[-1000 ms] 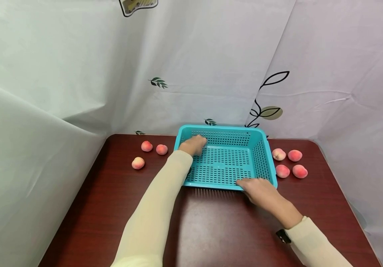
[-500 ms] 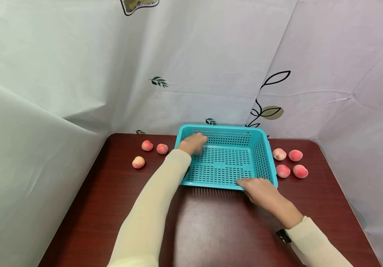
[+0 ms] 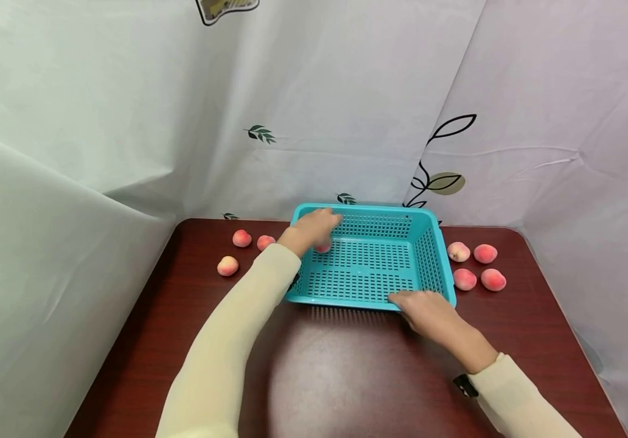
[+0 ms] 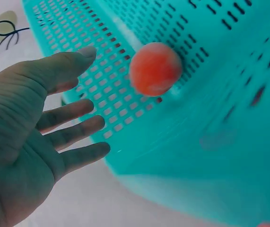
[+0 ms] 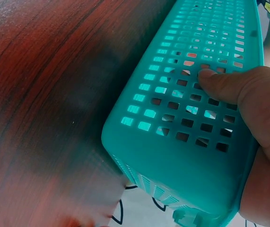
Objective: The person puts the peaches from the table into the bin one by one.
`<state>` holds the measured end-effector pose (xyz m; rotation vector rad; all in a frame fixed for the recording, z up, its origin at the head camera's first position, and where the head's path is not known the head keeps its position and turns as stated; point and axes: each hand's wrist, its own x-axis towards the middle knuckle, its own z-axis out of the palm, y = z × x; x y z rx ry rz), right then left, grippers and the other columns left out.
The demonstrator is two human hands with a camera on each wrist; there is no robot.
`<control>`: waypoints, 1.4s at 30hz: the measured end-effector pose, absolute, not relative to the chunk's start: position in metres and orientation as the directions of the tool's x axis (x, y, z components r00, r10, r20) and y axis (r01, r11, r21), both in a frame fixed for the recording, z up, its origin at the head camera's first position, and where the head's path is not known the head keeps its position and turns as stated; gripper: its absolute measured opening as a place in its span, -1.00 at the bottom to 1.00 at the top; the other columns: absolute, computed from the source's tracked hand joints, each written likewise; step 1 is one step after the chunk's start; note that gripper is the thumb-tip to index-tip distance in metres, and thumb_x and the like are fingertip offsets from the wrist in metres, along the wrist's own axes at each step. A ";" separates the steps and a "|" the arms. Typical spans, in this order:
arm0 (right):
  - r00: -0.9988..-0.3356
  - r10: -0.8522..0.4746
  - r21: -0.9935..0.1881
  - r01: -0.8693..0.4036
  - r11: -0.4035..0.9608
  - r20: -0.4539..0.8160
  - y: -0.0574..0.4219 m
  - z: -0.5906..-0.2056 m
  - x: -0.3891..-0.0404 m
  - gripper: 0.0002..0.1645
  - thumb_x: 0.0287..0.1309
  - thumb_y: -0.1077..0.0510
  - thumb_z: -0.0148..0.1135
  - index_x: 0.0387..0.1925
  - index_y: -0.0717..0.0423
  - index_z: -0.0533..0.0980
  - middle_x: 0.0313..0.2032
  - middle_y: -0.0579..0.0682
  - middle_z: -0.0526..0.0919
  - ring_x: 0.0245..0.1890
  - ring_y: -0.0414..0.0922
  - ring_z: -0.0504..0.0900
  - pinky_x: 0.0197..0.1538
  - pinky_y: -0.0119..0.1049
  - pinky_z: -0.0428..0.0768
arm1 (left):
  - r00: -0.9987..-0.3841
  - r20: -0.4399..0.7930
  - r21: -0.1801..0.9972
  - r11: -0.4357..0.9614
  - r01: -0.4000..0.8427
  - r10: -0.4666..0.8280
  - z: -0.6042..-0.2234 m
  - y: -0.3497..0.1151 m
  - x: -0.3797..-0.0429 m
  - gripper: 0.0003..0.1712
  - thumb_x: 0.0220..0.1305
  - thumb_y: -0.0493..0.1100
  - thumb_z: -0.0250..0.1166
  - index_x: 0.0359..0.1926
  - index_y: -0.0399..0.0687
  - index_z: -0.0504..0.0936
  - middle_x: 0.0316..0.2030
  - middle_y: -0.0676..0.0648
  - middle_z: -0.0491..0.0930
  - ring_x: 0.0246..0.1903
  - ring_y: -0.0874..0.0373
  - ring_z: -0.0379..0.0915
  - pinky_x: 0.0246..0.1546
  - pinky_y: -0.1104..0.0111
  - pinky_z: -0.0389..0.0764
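A turquoise plastic basket with slotted walls and floor stands at the back of the table. In it, towards the left end, lies a reddish peach, partly behind my left hand in the head view. My left hand is over the basket's left part; the left wrist view shows its fingers spread and apart from the peach. With my right hand I grip the basket's front rim near the right corner, the thumb lying on the outer wall.
Left of the basket lie three peaches, the nearest one a pale peach. Several more, among them a red peach, are grouped at its right side. Behind the dark red-brown table hangs a white patterned sheet.
My left hand has let go of the peach in the basket, opened its fingers and drawn slightly up and left. The right hand keeps its place on the rim.
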<state>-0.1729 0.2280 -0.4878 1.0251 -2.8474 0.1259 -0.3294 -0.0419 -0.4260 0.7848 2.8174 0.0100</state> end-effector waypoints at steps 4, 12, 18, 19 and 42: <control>-0.759 -0.635 -0.040 -0.646 0.763 0.142 0.229 -0.489 -0.174 -0.79 0.25 0.32 0.34 -0.29 -0.07 0.55 -0.38 -0.13 0.70 -0.54 -0.22 0.49 -0.47 -0.32 0.45 | -0.828 -0.177 0.066 0.846 0.529 0.531 -0.416 -0.044 -0.326 -0.30 0.39 -0.24 0.30 0.51 -0.04 0.33 0.39 -0.21 0.38 0.29 -0.04 0.43 0.14 0.19 0.61; -0.760 -0.633 -0.038 -0.644 0.764 0.149 0.229 -0.490 -0.175 -0.82 0.26 0.28 0.36 -0.25 -0.08 0.57 -0.32 -0.11 0.74 -0.52 -0.22 0.52 -0.46 -0.31 0.49 | -0.823 -0.140 -0.007 0.831 0.557 0.551 -0.399 -0.053 -0.317 -0.22 0.44 0.17 0.29 0.52 -0.04 0.32 0.48 -0.24 0.29 0.46 -0.14 0.27 0.35 0.05 0.48; -0.759 -0.634 -0.041 -0.645 0.763 0.149 0.230 -0.490 -0.176 -0.82 0.26 0.28 0.36 -0.24 -0.07 0.58 -0.31 -0.11 0.75 -0.51 -0.22 0.52 -0.45 -0.31 0.50 | -0.822 -0.065 -0.043 0.821 0.569 0.566 -0.397 -0.069 -0.307 -0.19 0.47 0.27 0.19 0.55 0.00 0.28 0.50 -0.24 0.26 0.49 -0.17 0.20 0.48 -0.05 0.28; -0.759 -0.634 -0.042 -0.646 0.763 0.148 0.230 -0.490 -0.176 -0.82 0.26 0.29 0.35 -0.23 -0.07 0.58 -0.32 -0.11 0.74 -0.51 -0.22 0.52 -0.45 -0.31 0.49 | -0.822 -0.052 -0.044 0.821 0.569 0.567 -0.397 -0.072 -0.305 -0.19 0.47 0.28 0.18 0.56 0.01 0.27 0.51 -0.24 0.25 0.50 -0.17 0.19 0.49 -0.07 0.24; -0.746 -0.631 -0.003 -0.646 0.763 0.212 0.228 -0.495 -0.171 -0.80 0.20 0.25 0.39 -0.29 -0.03 0.49 -0.49 -0.14 0.64 -0.68 -0.25 0.28 -0.59 -0.36 0.30 | -0.877 0.195 0.001 0.894 0.448 0.439 -0.419 -0.155 -0.257 -0.11 0.43 0.29 0.20 0.56 -0.10 0.23 0.52 -0.34 0.19 0.50 -0.33 0.12 0.47 -0.24 0.18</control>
